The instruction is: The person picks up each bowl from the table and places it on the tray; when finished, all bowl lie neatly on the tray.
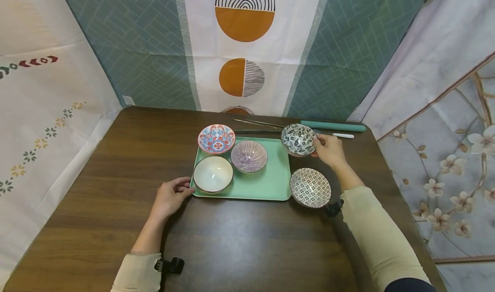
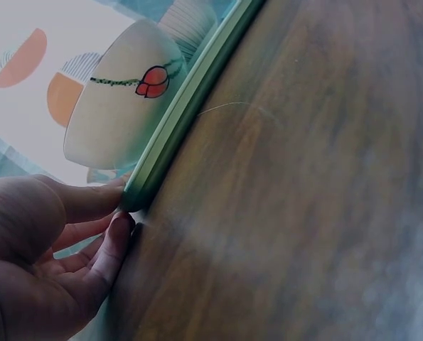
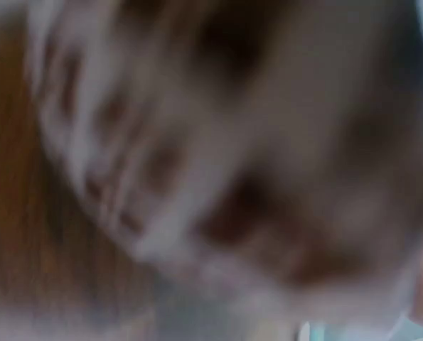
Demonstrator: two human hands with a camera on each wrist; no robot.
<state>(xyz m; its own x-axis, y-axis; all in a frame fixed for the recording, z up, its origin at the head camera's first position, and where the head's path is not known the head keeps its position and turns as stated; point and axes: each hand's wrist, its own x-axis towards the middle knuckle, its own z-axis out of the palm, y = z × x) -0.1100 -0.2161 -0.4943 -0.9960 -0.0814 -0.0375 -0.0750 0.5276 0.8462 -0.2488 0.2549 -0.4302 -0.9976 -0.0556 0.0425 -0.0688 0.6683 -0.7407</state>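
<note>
My left hand (image 1: 172,197) pinches the front left corner of a mint green tray (image 1: 273,184). The left wrist view has the thumb above the tray's rim (image 2: 170,135) and fingers under it. On the tray are a white bowl (image 1: 213,174), a purple-striped bowl (image 1: 249,156) and, at the back left corner, a red-and-blue patterned bowl (image 1: 216,139). At the tray's back right corner my right hand (image 1: 331,152) grips a black-and-white floral bowl (image 1: 298,139) by its right side. A brown-patterned bowl (image 1: 310,188) sits by the tray's right edge; its blurred outside (image 3: 218,156) fills the right wrist view.
Behind the tray lie thin metallic sticks (image 1: 259,122), a teal roll (image 1: 333,126) and a white-handled utensil (image 1: 343,135) partly behind the floral bowl. Patterned cloths (image 1: 247,47) hang along the back and sides of the wooden table (image 1: 232,249).
</note>
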